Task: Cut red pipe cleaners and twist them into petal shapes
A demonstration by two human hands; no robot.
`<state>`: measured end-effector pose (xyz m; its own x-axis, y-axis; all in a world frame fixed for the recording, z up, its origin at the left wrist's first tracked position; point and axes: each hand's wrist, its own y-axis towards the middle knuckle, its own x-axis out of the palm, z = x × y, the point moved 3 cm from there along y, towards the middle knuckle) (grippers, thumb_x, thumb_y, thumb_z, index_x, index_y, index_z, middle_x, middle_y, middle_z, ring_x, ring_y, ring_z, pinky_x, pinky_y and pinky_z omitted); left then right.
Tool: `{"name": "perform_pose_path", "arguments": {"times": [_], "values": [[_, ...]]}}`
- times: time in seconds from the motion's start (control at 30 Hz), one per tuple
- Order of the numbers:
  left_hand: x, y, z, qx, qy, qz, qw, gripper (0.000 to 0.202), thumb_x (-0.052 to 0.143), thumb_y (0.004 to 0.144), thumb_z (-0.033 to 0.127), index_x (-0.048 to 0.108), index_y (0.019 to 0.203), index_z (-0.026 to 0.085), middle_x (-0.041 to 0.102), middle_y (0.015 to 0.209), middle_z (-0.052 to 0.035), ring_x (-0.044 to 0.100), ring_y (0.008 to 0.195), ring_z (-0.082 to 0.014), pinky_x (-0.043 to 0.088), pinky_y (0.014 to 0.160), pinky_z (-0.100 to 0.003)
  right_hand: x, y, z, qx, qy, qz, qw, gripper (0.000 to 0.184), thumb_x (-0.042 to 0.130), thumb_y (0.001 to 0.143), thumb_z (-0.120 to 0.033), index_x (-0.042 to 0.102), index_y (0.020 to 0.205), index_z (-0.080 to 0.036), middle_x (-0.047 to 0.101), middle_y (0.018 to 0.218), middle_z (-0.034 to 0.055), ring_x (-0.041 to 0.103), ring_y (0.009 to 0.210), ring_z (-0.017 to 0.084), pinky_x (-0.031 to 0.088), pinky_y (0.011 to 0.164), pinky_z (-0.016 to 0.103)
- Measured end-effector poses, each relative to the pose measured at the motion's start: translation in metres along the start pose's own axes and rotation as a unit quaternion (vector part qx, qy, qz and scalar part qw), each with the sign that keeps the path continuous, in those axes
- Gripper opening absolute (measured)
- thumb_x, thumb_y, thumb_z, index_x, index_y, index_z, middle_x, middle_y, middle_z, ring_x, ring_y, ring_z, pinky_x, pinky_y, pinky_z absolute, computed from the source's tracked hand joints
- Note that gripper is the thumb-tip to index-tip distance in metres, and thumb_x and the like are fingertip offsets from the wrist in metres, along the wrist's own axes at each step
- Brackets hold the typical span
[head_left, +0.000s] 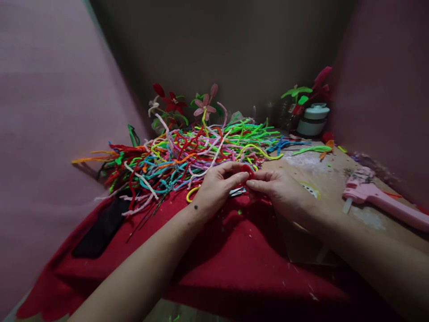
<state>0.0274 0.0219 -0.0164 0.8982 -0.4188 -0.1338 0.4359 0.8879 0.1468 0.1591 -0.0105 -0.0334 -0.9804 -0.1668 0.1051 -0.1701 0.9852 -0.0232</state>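
Both hands meet over the red cloth near the middle of the view. Between them is a small curled red pipe cleaner. My left hand pinches it between thumb and fingers. From the other side, my right hand also closes its thumb and forefinger on it. Partly hidden behind my left hand are scissors with a yellow handle; their blades show below the fingers. A large heap of many-coloured pipe cleaners lies just beyond my hands.
A pink glue gun lies on the brown board at right. A black phone rests on the cloth at left. Pipe-cleaner flowers stand behind the heap. A lidded jar is at the back right. Walls rise on both sides.
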Motion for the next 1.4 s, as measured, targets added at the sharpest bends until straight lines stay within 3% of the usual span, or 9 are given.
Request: {"name": "perform_pose_path", "arguments": {"times": [0.33,0.43,0.57,0.67,0.8,0.93,1.1,1.27,1.4], "values": [[0.003,-0.005,-0.002,-0.043,-0.112,-0.064,0.991,0.016,0.065,0.072,0.027,0.066,0.082,0.015,0.060,0.068,0.0019,0.051,0.058,-0.0062,0.040,0.059,-0.019,0.004,-0.005,0.002,0.052,0.005,-0.031,0.998,0.019,0.067,0.063,-0.028,0.058,0.053,-0.014,0.053,0.047,-0.0015,0.042,0.043,0.007,0.031,0.047,0.022],[0.002,-0.005,0.002,-0.022,-0.038,-0.068,0.997,0.013,0.063,0.073,0.026,0.063,0.076,0.014,0.057,0.067,0.0027,0.049,0.059,-0.0063,0.039,0.059,-0.019,0.003,-0.004,0.004,0.051,-0.019,-0.032,0.998,0.019,0.063,0.065,-0.025,0.056,0.051,-0.014,0.052,0.046,-0.0011,0.041,0.044,0.007,0.030,0.048,0.023],[0.000,-0.004,0.006,0.025,0.134,-0.027,0.990,0.012,0.058,0.074,0.023,0.060,0.067,0.014,0.055,0.062,0.0025,0.047,0.060,-0.0082,0.037,0.057,-0.019,0.004,-0.005,0.007,0.021,-0.059,-0.009,0.998,0.016,0.058,0.069,-0.025,0.057,0.056,-0.015,0.051,0.051,-0.0015,0.042,0.048,0.008,0.033,0.050,0.024],[-0.001,-0.003,0.006,0.050,0.174,-0.011,0.983,0.013,0.057,0.076,0.025,0.059,0.068,0.014,0.053,0.062,0.0027,0.046,0.059,-0.0086,0.036,0.056,-0.020,0.005,-0.007,0.005,-0.010,-0.079,0.027,0.996,0.012,0.055,0.071,-0.026,0.059,0.065,-0.016,0.052,0.055,-0.0020,0.044,0.051,0.010,0.036,0.052,0.024],[-0.002,-0.002,0.003,0.049,0.161,0.023,0.986,0.013,0.058,0.075,0.026,0.059,0.069,0.015,0.054,0.062,0.0024,0.045,0.058,-0.0088,0.037,0.056,-0.020,0.004,-0.008,0.000,-0.047,-0.112,0.093,0.988,0.007,0.055,0.070,-0.025,0.056,0.069,-0.017,0.054,0.056,-0.0023,0.048,0.051,0.011,0.038,0.052,0.025],[0.002,-0.005,0.002,0.028,0.132,0.042,0.990,0.012,0.061,0.072,0.025,0.059,0.066,0.015,0.056,0.062,0.0020,0.047,0.058,-0.0089,0.038,0.055,-0.020,0.003,-0.008,-0.002,-0.036,-0.157,0.106,0.981,0.005,0.054,0.066,-0.018,0.053,0.061,-0.018,0.056,0.052,-0.0014,0.049,0.049,0.011,0.038,0.050,0.025],[0.005,-0.008,0.003,-0.019,0.033,0.030,0.999,0.015,0.064,0.071,0.026,0.056,0.064,0.015,0.052,0.055,0.0048,0.041,0.048,-0.0056,0.034,0.049,-0.019,0.004,-0.007,-0.002,0.005,-0.101,0.077,0.992,0.009,0.053,0.064,-0.014,0.052,0.056,-0.019,0.054,0.047,-0.0015,0.050,0.044,0.011,0.037,0.046,0.024],[0.000,-0.006,0.007,-0.037,0.014,-0.003,0.999,0.017,0.065,0.071,0.027,0.056,0.065,0.014,0.053,0.054,0.0041,0.040,0.046,-0.0045,0.030,0.046,-0.018,0.005,-0.005,-0.001,0.022,-0.008,-0.036,0.999,0.014,0.057,0.067,-0.019,0.056,0.054,-0.017,0.053,0.048,-0.0023,0.043,0.041,0.008,0.034,0.044,0.023],[0.000,-0.006,0.006,-0.072,-0.016,-0.029,0.997,0.021,0.067,0.070,0.032,0.058,0.066,0.013,0.053,0.054,0.0037,0.040,0.045,-0.0039,0.027,0.043,-0.018,0.003,-0.007,-0.003,0.008,-0.025,0.004,1.000,0.015,0.065,0.063,-0.023,0.057,0.052,-0.016,0.053,0.048,-0.0026,0.043,0.044,0.008,0.034,0.047,0.023]]}}
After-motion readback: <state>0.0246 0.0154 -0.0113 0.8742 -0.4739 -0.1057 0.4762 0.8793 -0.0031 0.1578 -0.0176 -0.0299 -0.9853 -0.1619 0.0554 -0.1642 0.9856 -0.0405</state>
